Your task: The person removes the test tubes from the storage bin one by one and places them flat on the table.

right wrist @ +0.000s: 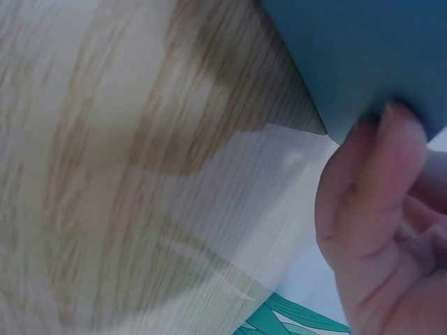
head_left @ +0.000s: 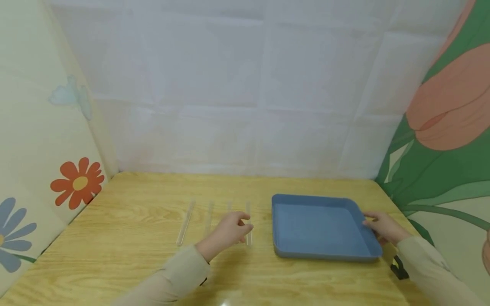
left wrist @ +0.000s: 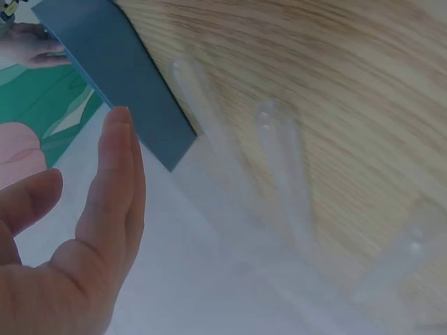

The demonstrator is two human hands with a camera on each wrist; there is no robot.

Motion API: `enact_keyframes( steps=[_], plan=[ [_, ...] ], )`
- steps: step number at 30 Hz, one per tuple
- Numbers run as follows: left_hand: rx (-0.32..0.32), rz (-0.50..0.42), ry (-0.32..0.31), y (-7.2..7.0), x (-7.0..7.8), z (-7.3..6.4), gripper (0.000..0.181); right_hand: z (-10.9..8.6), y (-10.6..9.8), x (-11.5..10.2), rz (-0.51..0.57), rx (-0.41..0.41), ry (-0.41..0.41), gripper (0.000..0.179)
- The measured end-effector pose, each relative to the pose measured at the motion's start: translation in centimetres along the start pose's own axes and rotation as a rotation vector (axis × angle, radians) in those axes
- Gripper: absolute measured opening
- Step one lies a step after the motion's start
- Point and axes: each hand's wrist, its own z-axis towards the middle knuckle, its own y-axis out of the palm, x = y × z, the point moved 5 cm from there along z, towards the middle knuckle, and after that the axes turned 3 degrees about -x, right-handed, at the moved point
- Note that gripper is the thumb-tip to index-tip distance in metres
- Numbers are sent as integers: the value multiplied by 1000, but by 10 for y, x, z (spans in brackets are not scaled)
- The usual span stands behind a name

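Several clear test tubes [head_left: 185, 224] lie side by side on the wooden table, pointing away from me. My left hand [head_left: 229, 231] is over the ones at the right, hiding parts of them. In the left wrist view its fingers [left wrist: 112, 181] are fairly straight, the thumb stands apart, and nothing is held; the rounded tube ends [left wrist: 276, 122] show beside it. To the right is a blue rectangular tray [head_left: 321, 229] with nothing in it. My right hand [head_left: 384, 227] grips the tray's right side, its fingertips [right wrist: 401, 132] against the outer wall in the right wrist view.
The wooden tabletop [head_left: 115, 255] meets a white cloth backdrop [head_left: 229, 106] at the back. Flower-printed panels stand at the left [head_left: 38, 127] and right [head_left: 440, 170]. A small black object [head_left: 399, 267] shows by the right wrist.
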Motion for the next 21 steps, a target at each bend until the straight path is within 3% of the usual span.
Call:
enact_keyframes(
  steps=[11,21],
  plan=[
    [-41,-4,24,27,26,21,42,-2,1,-1,-9,7,-45,53],
    [-76,36,-11,51,52,46,37,-1,-1,-2,-8,-3,-26,53]
  ],
)
